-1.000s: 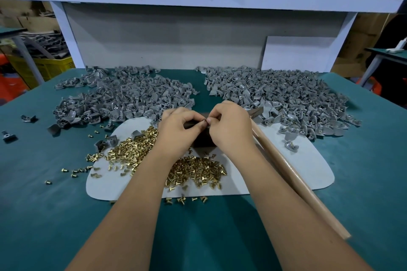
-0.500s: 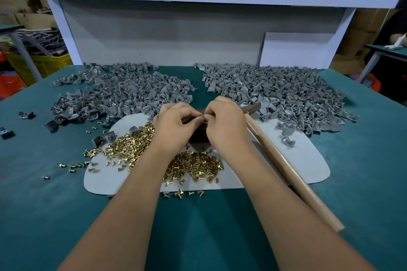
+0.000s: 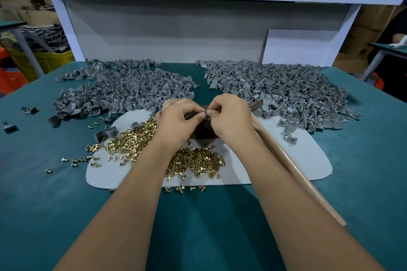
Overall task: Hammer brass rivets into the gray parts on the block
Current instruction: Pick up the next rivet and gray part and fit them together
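- Dark metal block [image 3: 203, 131] stands on the pale gray mat [image 3: 308, 156] at the middle of the table, mostly hidden behind both hands; only its near face and a strip of its top show.
- The left hand [image 3: 178, 122] and right hand [image 3: 231, 121] meet over the block's top, fingers curled, thumb and forefinger tips pinched together around something small at their meeting point; what is pinched is too small and covered to name.
- Brass rivets [image 3: 193, 160] lie heaped on the mat at 6 o'clock from the block, with a second spread [image 3: 132, 141] at 8 o'clock running under the left forearm; strays reach onto the green table [image 3: 44, 204].
- A wooden hammer handle [image 3: 293, 167] lies under the right forearm, its long axis running from 1 o'clock by the block toward 5 o'clock; the dark head [image 3: 256, 104] pokes out just past the right hand.
- Gray parts sit in two big piles: one [image 3: 123, 92] at 10 o'clock, another [image 3: 286, 90] at 2 o'clock, a green gap between them.
- A white panel [image 3: 295, 47] leans against the back wall at 1 o'clock.
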